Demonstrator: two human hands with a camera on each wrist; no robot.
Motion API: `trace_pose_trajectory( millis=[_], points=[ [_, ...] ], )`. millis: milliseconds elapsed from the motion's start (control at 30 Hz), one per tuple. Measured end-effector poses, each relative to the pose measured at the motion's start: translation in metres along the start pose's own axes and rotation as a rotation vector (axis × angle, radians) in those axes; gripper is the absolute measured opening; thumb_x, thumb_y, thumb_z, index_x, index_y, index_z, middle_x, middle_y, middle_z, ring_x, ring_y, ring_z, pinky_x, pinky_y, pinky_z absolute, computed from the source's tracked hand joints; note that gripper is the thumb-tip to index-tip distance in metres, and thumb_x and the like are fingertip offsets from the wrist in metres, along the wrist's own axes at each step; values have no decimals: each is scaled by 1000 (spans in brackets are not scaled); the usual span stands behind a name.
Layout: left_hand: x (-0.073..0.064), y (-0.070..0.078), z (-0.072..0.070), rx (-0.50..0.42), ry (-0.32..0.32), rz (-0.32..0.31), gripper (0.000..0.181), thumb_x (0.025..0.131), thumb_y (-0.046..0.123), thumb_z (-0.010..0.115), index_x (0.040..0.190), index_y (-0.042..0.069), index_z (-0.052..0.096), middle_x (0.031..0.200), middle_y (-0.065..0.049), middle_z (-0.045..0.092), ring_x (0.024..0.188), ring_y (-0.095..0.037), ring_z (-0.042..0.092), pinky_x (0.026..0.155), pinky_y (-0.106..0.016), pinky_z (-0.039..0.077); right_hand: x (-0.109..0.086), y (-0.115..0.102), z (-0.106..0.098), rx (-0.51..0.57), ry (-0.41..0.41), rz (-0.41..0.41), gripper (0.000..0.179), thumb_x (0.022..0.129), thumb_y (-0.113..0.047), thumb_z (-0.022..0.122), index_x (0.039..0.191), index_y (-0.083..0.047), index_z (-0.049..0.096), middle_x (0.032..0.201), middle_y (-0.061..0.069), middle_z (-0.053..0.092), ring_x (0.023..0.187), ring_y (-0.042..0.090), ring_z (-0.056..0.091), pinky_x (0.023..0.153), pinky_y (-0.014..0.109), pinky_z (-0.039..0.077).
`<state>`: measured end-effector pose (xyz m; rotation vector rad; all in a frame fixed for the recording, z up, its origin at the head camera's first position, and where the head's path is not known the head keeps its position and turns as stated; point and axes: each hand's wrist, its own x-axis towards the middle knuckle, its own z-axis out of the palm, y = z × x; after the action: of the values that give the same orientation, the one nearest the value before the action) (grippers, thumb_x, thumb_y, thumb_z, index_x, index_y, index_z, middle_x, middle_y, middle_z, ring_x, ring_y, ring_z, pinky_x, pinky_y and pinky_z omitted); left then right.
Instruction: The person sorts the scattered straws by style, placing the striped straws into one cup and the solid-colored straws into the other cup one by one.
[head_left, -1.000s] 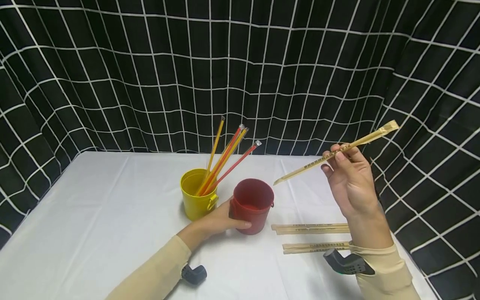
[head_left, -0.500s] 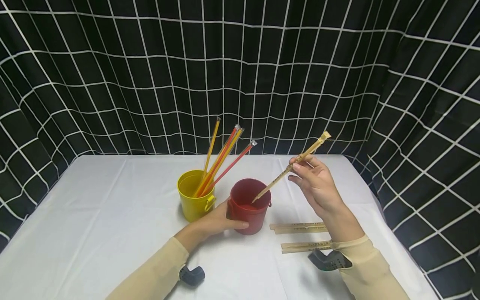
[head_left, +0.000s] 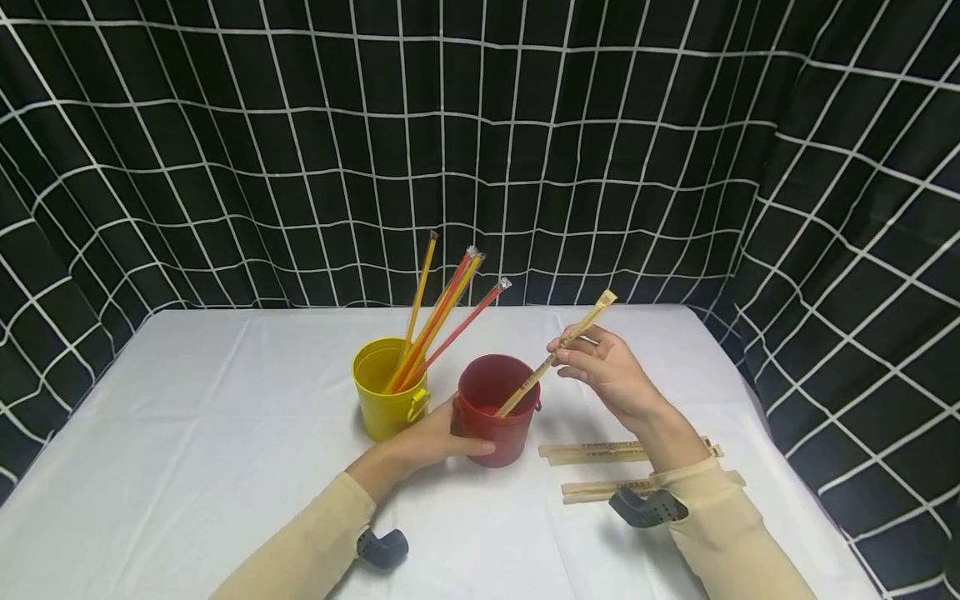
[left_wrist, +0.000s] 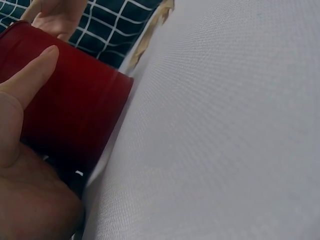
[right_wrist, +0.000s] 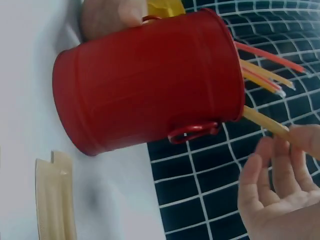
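A small red bucket (head_left: 496,417) stands upright on the white tabletop. My left hand (head_left: 427,437) grips its left side, thumb across the front in the left wrist view; the other fingers are mostly hidden behind it. My right hand (head_left: 606,377) pinches a long thin stick in a tan paper wrapper (head_left: 551,360) with dark print. The stick leans down to the left, its lower end inside the red bucket and its upper end above the fingers. In the right wrist view, the red bucket's handle loop (right_wrist: 192,132) shows on its side.
Left of the red bucket stands a yellow bucket (head_left: 382,408) with several long yellow and red sticks (head_left: 435,329) leaning right. Two groups of tan wrapped sticks (head_left: 592,452) lie at the right, partly under my right forearm. A black, white-gridded curtain (head_left: 450,150) surrounds the table's far sides.
My right hand has moved left and down with the wrapped stick, bringing its lower end from beside the red bucket to inside it. My left hand keeps its hold on the bucket.
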<state>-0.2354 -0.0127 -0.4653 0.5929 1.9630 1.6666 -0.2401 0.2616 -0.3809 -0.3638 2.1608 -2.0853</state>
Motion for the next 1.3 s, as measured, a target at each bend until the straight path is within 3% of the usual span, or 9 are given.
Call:
trace_pose_trajectory(
  millis=[233, 500, 800, 1067, 1300],
  points=[
    [4, 2, -3, -5, -7, 21, 81, 87, 24, 79, 153, 29, 34, 153, 7, 47, 145, -18, 37, 125, -53, 31, 4, 0, -9, -256, -107, -13, 35, 104, -16, 54, 125, 11, 55, 105, -11, 71, 98, 6, 70, 90, 21, 59],
    [2, 3, 1, -1, 4, 7, 81, 87, 24, 80, 154, 28, 34, 153, 6, 47, 145, -18, 38, 126, -53, 27, 0, -6, -27, -320, -123, -19, 39, 105, -20, 53, 127, 11, 55, 110, -11, 71, 98, 6, 71, 90, 21, 59],
    [0, 2, 1, 9, 2, 4, 81, 87, 23, 79, 154, 26, 33, 154, 4, 47, 145, -19, 38, 126, -54, 27, -15, 15, -60, -401, -259, -30, 33, 105, -14, 52, 127, 10, 59, 114, -5, 75, 102, 11, 72, 92, 26, 59],
    [-1, 1, -1, 16, 4, -13, 83, 87, 25, 80, 154, 27, 32, 154, 6, 46, 145, -18, 38, 126, -53, 27, -26, 38, -82, -500, -376, 81, 36, 99, -14, 63, 127, 9, 63, 117, 19, 74, 103, 12, 72, 94, 13, 51],
    [0, 1, 0, 15, 4, 4, 82, 87, 24, 79, 154, 27, 33, 154, 5, 46, 145, -19, 38, 126, -53, 27, -31, 45, -96, -553, -446, 145, 36, 94, -12, 69, 124, 8, 66, 113, 22, 75, 99, 5, 71, 87, 13, 54]
  ],
)
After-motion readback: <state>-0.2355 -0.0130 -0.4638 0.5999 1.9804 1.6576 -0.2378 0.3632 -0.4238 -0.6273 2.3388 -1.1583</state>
